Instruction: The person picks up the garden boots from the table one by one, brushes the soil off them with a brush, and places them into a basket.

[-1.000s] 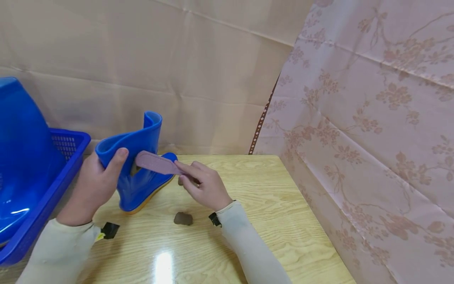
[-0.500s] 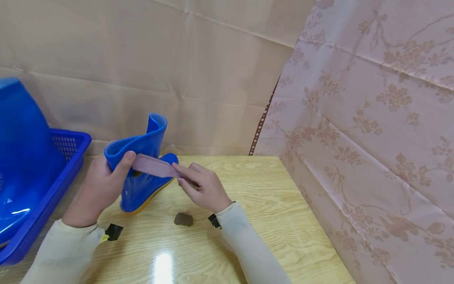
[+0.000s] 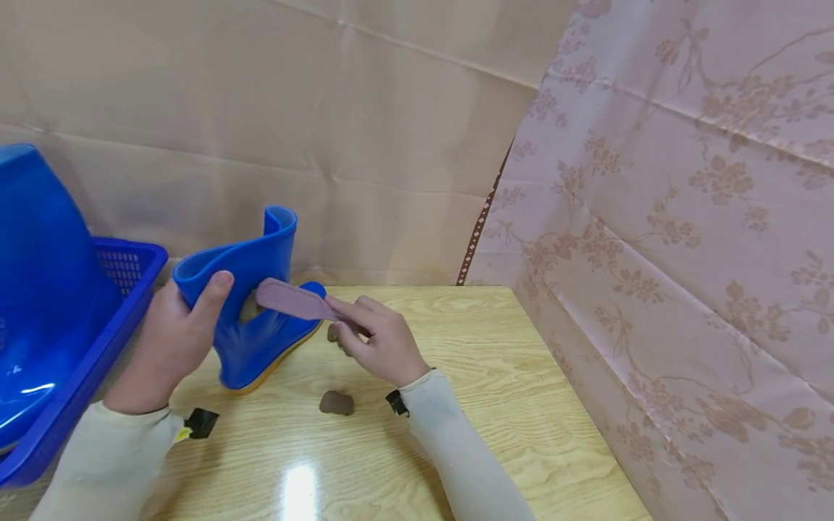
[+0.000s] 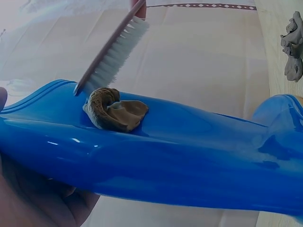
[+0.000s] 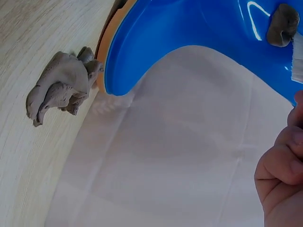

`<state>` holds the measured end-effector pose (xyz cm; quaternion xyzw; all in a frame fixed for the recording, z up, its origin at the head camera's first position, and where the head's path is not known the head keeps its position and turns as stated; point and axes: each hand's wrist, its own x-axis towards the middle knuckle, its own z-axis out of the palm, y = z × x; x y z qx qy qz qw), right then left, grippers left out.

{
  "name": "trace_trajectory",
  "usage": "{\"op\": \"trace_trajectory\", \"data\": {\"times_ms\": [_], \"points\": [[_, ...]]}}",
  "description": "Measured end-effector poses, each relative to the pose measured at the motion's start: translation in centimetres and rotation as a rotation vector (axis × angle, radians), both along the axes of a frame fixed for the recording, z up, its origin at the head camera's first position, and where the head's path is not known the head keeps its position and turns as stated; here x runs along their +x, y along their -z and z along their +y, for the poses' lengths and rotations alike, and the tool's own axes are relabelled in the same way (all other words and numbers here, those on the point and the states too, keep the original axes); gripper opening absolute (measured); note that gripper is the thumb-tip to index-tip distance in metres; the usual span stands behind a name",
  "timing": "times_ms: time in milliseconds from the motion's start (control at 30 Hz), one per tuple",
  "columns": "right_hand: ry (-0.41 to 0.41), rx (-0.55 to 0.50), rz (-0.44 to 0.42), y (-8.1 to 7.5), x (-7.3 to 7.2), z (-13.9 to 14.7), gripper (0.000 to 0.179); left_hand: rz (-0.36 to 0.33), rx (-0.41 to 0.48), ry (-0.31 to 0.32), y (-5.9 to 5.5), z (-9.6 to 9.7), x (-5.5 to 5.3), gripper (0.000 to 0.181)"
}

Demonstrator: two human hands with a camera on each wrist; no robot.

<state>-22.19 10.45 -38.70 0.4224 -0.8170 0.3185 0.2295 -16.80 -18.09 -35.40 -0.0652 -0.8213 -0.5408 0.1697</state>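
Note:
A blue rain boot (image 3: 250,351) with a yellow-orange sole stands on the table, its shaft squeezed near the top by my left hand (image 3: 172,336), thumb on the near side. My right hand (image 3: 381,340) holds a brush (image 3: 289,300) by its handle. The brush has a mauve back, and its white bristles (image 4: 113,59) show in the left wrist view. A lump of brown mud-like clay (image 4: 118,113) sticks to the boot shaft, folded over at one end. The bristle tips are at the edge of this lump; whether they touch it I cannot tell.
A grey-brown lump (image 3: 337,402) lies on the wooden table (image 3: 456,434) in front of the boot. Another crumpled lump (image 5: 61,87) lies beside the boot's toe. At the left a blue basket (image 3: 140,264) holds another blue boot (image 3: 45,289). Cloth-covered walls stand behind and at the right.
The brush head moved left toward my left thumb, then back right. The boot's shaft and my left hand swayed right, then returned left. Both grips stayed the same.

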Motion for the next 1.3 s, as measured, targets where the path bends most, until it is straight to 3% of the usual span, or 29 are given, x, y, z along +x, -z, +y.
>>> {"op": "trace_trajectory", "data": {"times_ms": [167, 367, 633, 867, 1067, 1167, 1300], "points": [[-0.022, -0.027, 0.003, -0.1, 0.1, -0.2, 0.036, -0.037, 0.036, 0.029, 0.0, 0.2, 0.0, 0.065], [-0.087, -0.002, 0.08, -0.3, 0.3, -0.6, 0.035, -0.005, 0.017, 0.072, 0.0, 0.9, 0.1, 0.063], [-0.002, 0.019, -0.002, 0.0, 0.2, -0.2, 0.034, 0.006, 0.039, 0.02, -0.1, 0.2, 0.0, 0.063], [-0.003, 0.004, -0.03, 0.1, 0.0, 0.0, 0.035, 0.031, 0.083, 0.018, 0.1, -0.4, -0.2, 0.059], [-0.064, 0.026, 0.05, -0.1, 0.2, -0.6, 0.036, -0.012, 0.054, 0.026, 0.1, 0.5, -0.1, 0.062], [-0.088, 0.055, 0.066, -0.1, 0.2, -0.7, 0.035, -0.002, 0.046, 0.045, 0.1, 0.9, -0.1, 0.062], [-0.051, 0.056, 0.005, -0.2, 0.1, -0.1, 0.035, 0.007, 0.055, 0.022, 0.1, 0.8, -0.2, 0.062]]}}
